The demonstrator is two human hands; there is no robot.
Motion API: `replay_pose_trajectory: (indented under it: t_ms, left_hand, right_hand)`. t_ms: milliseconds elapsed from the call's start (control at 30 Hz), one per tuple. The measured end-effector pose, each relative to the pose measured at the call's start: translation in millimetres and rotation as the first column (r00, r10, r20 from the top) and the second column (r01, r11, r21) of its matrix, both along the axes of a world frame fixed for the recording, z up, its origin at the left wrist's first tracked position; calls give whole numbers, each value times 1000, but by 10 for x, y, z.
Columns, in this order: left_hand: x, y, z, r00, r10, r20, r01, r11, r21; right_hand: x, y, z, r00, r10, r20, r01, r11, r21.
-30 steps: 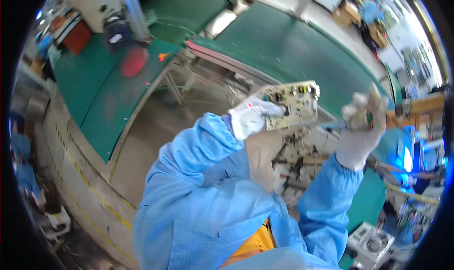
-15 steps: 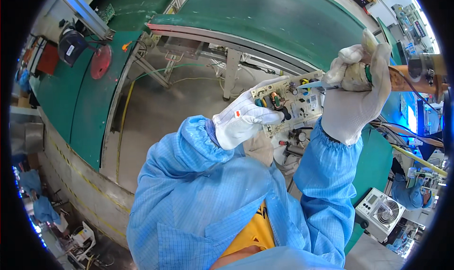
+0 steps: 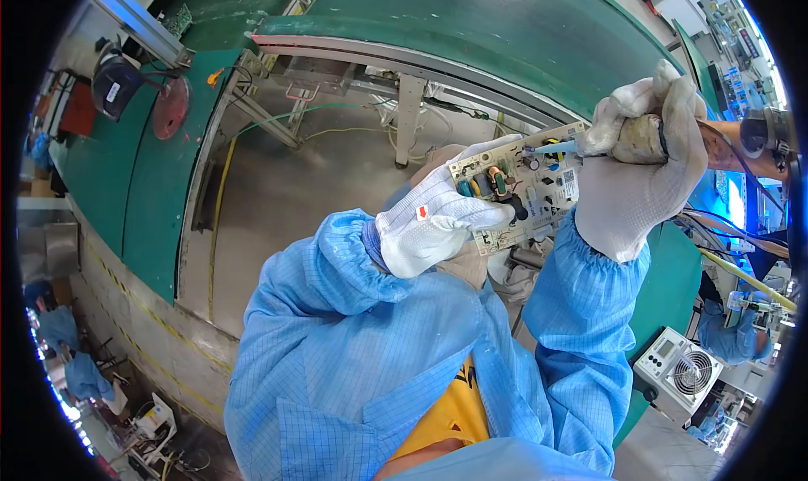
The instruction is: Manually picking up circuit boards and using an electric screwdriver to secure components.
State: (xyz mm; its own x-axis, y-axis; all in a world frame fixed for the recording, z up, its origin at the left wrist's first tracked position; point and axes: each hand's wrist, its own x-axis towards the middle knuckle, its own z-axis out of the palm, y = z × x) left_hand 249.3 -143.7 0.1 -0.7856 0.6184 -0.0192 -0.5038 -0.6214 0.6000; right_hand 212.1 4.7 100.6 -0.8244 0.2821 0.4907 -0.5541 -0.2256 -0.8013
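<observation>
My left hand [image 3: 429, 227], in a white glove with a red arrow mark, grips the near left edge of a cream circuit board [image 3: 549, 196]. The thumb lies on its face beside a black part. Coils, capacitors and other small components stand on the board, which is held tilted in the air in front of me. My right hand [image 3: 635, 199], also in white, is closed round a tool [image 3: 557, 147] with a thin pale blue tip and a thick, stained, wrapped handle. That tip reaches the board's upper part near a yellow component; whether it touches is unclear.
A green-topped bench [image 3: 471, 26] with a metal edge runs across the far side. On the left stands another green table [image 3: 93, 178] with a red disc [image 3: 171, 108]. A white fan unit [image 3: 678, 372] sits at right. Cables [image 3: 741, 275] and a brown cylindrical shape [image 3: 732, 144] are beside my right hand.
The board has turned slightly and sits a little lower at its near end. My right hand has shifted slightly right and down with the tool, its fingers still round the handle.
</observation>
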Motion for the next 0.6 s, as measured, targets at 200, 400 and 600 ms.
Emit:
replay_pose_trajectory:
  t_ms: [200, 400, 600]
  left_hand:
    - [24, 8, -70, 1000, -4, 13, 4, 1000, 13]
    - [11, 3, -191, 1000, 15, -17, -15, 1000, 18]
    - [65, -160, -70, 986, 74, -149, -91, 989, -112]
  right_hand:
    - [-80, -12, -91, 921, -357, -160, 387, 888, 249]
    - [-40, -57, -40, 958, -232, -170, 260, 951, 165]
    - [-52, 62, -73, 953, -267, -145, 292, 936, 198]
